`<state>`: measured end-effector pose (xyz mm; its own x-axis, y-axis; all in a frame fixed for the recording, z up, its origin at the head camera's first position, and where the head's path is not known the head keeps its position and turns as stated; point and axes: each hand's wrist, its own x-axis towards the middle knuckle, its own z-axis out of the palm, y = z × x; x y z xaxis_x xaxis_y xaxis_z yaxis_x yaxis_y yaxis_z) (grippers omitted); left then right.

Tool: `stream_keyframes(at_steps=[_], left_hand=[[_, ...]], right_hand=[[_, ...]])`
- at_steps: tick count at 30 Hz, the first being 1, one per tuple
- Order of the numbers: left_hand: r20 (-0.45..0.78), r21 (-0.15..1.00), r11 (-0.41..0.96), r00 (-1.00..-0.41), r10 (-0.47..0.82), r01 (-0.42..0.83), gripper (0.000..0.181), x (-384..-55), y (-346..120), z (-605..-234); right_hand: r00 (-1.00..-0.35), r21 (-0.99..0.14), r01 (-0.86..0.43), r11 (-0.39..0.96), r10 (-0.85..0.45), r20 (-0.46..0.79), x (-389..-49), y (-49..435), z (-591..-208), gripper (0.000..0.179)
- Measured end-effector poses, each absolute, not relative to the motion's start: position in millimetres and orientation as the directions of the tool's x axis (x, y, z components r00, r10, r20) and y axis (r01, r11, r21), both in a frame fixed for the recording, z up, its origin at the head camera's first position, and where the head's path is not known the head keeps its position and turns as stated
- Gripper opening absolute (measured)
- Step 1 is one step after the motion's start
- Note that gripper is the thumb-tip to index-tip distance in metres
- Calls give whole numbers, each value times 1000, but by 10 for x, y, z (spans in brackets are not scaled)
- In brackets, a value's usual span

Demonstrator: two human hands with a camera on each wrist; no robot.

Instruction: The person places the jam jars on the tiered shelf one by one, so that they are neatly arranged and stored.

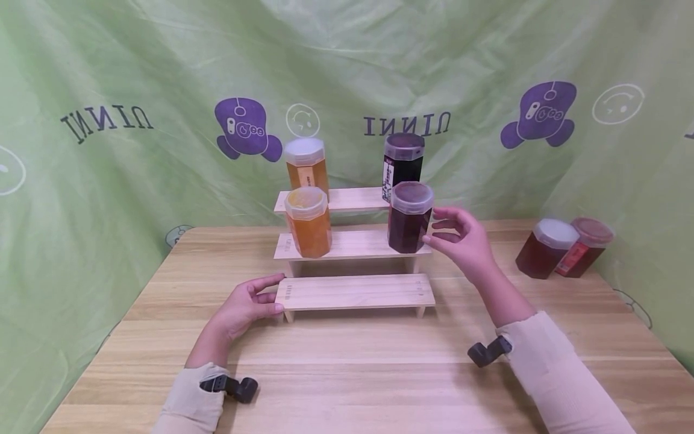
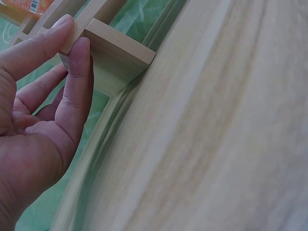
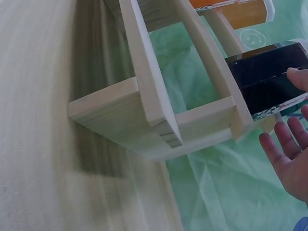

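A three-step wooden stand (image 1: 355, 292) rises in tiers on the table. My left hand (image 1: 244, 306) pinches the left end of its lowest step, thumb and forefinger at the board's corner (image 2: 72, 38) in the left wrist view. By the right end of the middle step is my right hand (image 1: 461, 238), thumb and fingers parted beside a dark purple jar (image 1: 409, 226). Its thumb tip overlaps the dark jar (image 3: 264, 72) in the right wrist view. An orange jar (image 1: 310, 232) stands at the middle step's left end. The top step bears another orange jar (image 1: 308, 172) and another dark jar (image 1: 406, 163).
Two dark red jars, one with a whitish lid (image 1: 546, 247) and one with a reddish lid (image 1: 588, 247), stand together at the table's right. A printed green cloth (image 1: 347, 66) hangs behind and at the sides. The wooden table (image 1: 347, 374) extends toward me.
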<state>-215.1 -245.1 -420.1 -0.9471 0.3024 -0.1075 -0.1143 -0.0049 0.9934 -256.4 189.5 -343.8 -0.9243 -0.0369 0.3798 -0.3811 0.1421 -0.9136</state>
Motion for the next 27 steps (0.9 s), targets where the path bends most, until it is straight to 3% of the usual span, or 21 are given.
stream_keyframes(at_steps=[13, 27], left_hand=[[-87, 995, -17, -945, 316, -97, 80, -2156, -2456, -4192], [-88, 995, -14, -946, 311, -97, 80, -2142, -2450, -4188]], right_hand=[[-866, -866, -500, 32, -5, 500, -2424, 2027, -3583, 35], [-869, -868, -493, 61, 21, 495, -2264, 2221, -3749, 34]])
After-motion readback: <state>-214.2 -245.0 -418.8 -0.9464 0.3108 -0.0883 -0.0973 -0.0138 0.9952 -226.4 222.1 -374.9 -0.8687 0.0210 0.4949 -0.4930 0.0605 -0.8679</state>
